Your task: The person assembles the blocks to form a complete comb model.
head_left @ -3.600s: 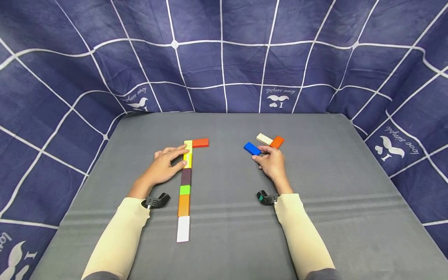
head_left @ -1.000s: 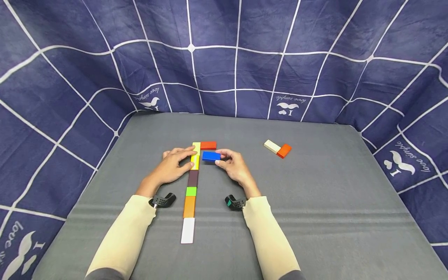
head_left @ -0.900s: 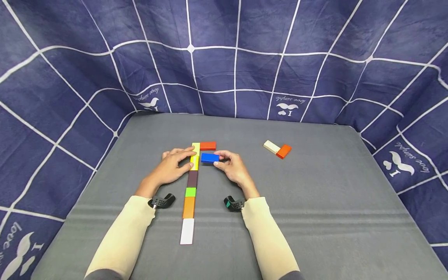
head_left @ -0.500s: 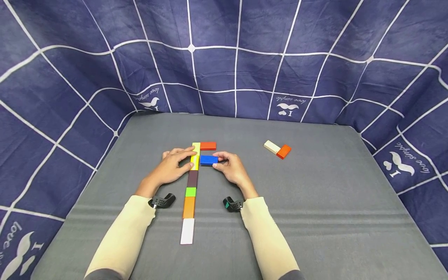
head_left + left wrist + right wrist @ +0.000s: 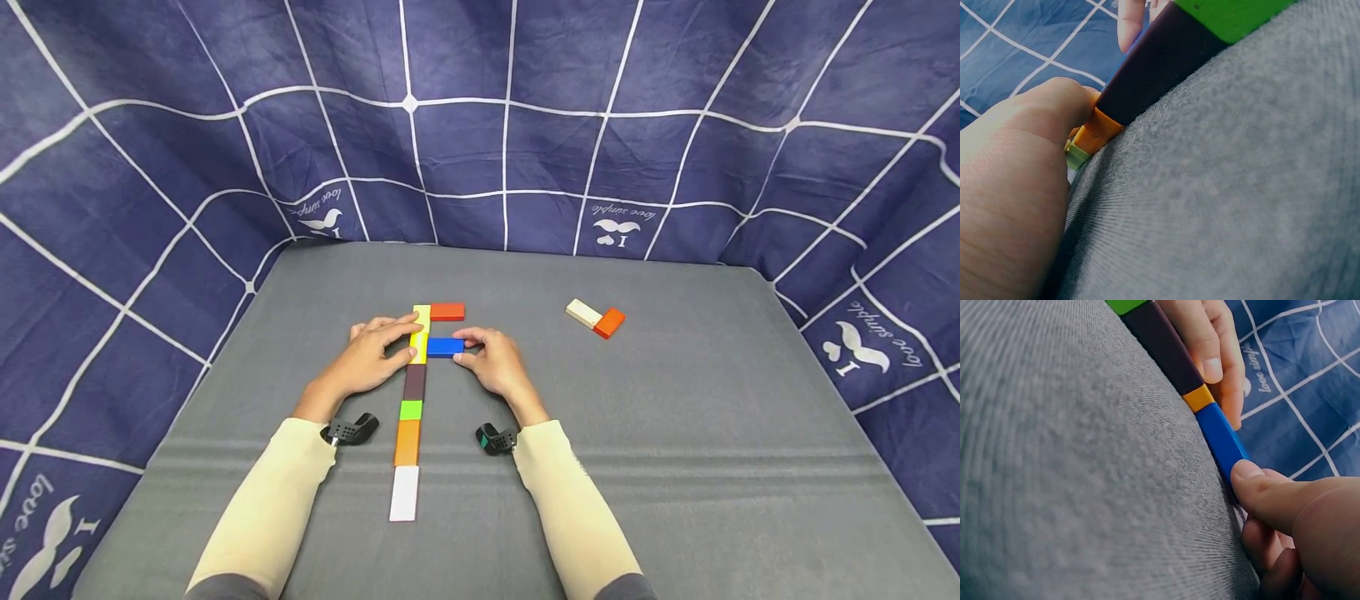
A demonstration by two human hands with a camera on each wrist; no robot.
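Note:
In the head view a row of flat blocks runs toward the person: pale yellow (image 5: pixel 422 312), yellow (image 5: pixel 420 352), dark purple-brown (image 5: pixel 415 382), green (image 5: pixel 411 409), orange (image 5: pixel 407 442) and white (image 5: pixel 404 493). A red block (image 5: pixel 447 312) juts right from the far end. My left hand (image 5: pixel 362 358) lies along the row's left side, fingers and thumb touching the two yellow blocks. My right hand (image 5: pixel 495 362) pinches the right end of a blue block (image 5: pixel 445 347). The blue block's left end meets the yellow one, also seen in the right wrist view.
A cream block (image 5: pixel 583 312) and an orange-red block (image 5: pixel 609 322) lie against each other at the back right of the grey table (image 5: pixel 675 433). A dark blue curtain (image 5: pixel 562 150) with white grid lines surrounds the table's back and sides.
My right hand has carried the blue block from the back right to the left, then lowered it against the yellow block. My left hand stays at the row.

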